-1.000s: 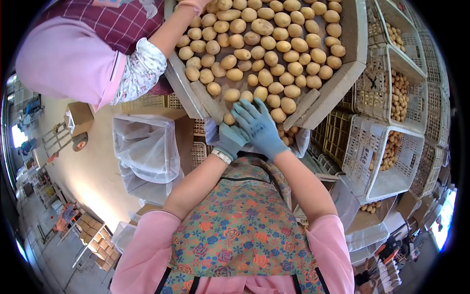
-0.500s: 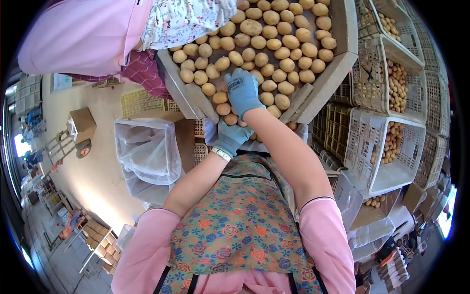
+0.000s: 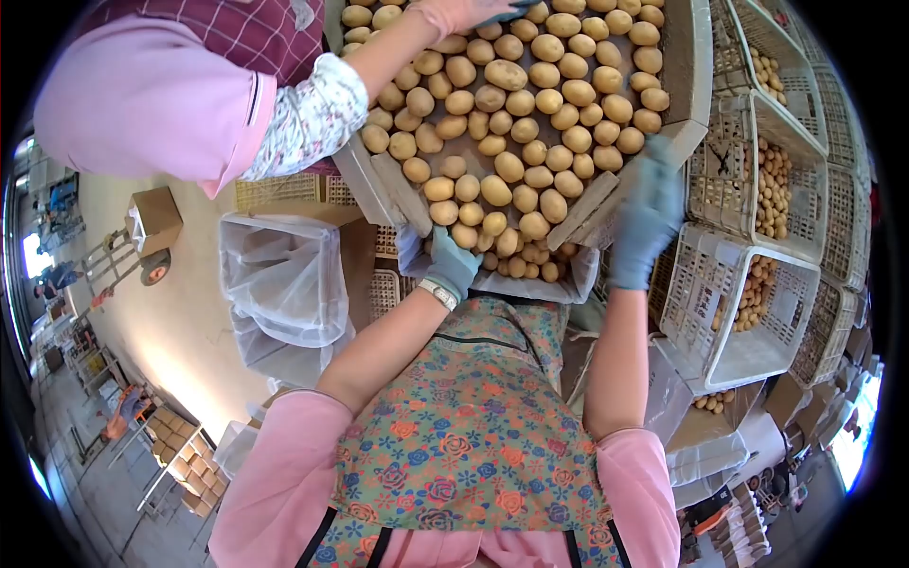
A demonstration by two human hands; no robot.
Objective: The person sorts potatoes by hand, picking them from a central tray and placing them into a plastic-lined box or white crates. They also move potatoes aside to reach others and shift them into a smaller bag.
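Observation:
Many round yellow potatoes (image 3: 508, 168) lie on a wooden-edged sorting table (image 3: 684, 142) that narrows toward me. My left hand (image 3: 453, 262), in a blue-grey glove with a watch at the wrist, is at the table's narrow mouth, touching the nearest potatoes; its fingers are partly hidden. Below the mouth, a lined box (image 3: 575, 276) holds more potatoes. My right hand (image 3: 648, 215), also gloved, is over the right wooden edge, beside the stacked crates. Motion smears its fingers, so whether it holds anything cannot be made out.
At upper left a co-worker's arm (image 3: 398, 45) reaches over the potatoes. White plastic crates (image 3: 729, 175) with potatoes are stacked on the right. A box with a clear liner (image 3: 284, 284) stands at left. A cardboard box (image 3: 154, 221) is on a cart farther off.
My right hand has moved from among the potatoes to the right edge. Potatoes now show in the lined box below the mouth. The co-worker's arm has swung lower, its hand now visible.

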